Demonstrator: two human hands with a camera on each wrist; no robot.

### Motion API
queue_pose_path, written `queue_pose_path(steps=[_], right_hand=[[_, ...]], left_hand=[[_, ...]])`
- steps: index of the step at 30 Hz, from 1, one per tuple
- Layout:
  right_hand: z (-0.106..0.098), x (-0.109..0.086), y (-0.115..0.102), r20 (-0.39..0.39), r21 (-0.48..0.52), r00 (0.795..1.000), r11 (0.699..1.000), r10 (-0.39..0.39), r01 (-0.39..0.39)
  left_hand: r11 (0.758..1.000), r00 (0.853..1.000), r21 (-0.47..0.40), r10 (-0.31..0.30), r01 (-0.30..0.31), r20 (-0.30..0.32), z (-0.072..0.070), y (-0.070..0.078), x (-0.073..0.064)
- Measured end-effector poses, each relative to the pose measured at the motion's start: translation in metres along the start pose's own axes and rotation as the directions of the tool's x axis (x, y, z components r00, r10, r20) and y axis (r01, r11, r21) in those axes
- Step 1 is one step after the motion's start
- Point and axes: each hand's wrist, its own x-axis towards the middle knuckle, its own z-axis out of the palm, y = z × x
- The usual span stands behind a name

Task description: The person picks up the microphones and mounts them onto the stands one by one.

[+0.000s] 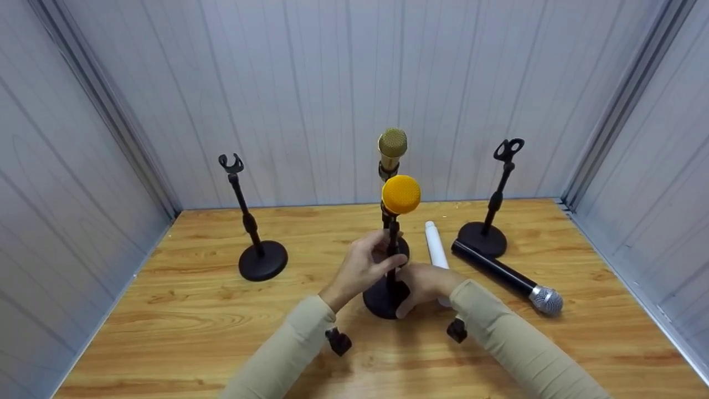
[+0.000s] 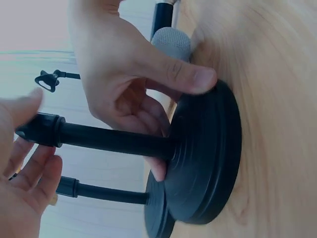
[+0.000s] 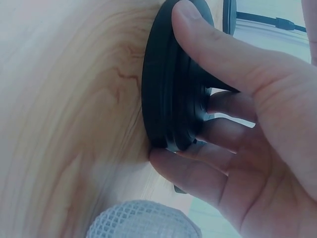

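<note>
In the head view, a black microphone stand (image 1: pixel 392 244) holds a microphone with a yellow head (image 1: pixel 401 195) at its top. My left hand (image 1: pixel 365 265) grips the pole, thumb and fingers around the black collar (image 2: pixel 45 130). Lower down, my right hand (image 1: pixel 425 284) holds the round base (image 2: pixel 205 158). Its thumb (image 3: pixel 213 42) lies over the top of the base and the fingers curl at the lower rim. Directly behind is another stand bearing a gold microphone (image 1: pixel 392 143), its pole partly hidden by the front one.
An empty stand (image 1: pixel 263 260) stands at left, another (image 1: pixel 482 238) at right. Beside the right one lies a black microphone (image 1: pixel 498 270) with a silver head. A white handle (image 1: pixel 436 244) lies partly under my right arm. Pale panel walls (image 1: pixel 343 100) enclose the wooden table (image 1: pixel 194 321).
</note>
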Motion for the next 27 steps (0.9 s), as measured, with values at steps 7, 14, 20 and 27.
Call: queue_pose_path(steps=[7, 14, 20, 27], right_hand=[[0.000, -0.002, 0.002, -0.001, 0.008, 1.000, 1.000, 0.003, -0.003], [0.001, 0.000, 0.001, 0.006, 0.010, 1.000, 1.000, -0.002, 0.002], [0.002, 0.002, 0.000, 0.011, 0.002, 1.000, 1.000, -0.009, 0.009], [0.002, 0.000, 0.002, 0.003, 0.030, 1.000, 0.999, -0.013, 0.013]], left_hand=[[0.999, 0.998, -0.047, -0.006, 0.009, 0.070, -0.001, 0.004, -0.002], [0.999, 0.998, -0.044, -0.008, 0.011, 0.067, -0.002, 0.003, -0.003], [0.999, 0.999, -0.048, -0.002, 0.004, 0.047, -0.003, 0.005, -0.004], [0.993, 0.998, -0.109, -0.040, 0.045, 0.042, -0.005, 0.011, 0.001]])
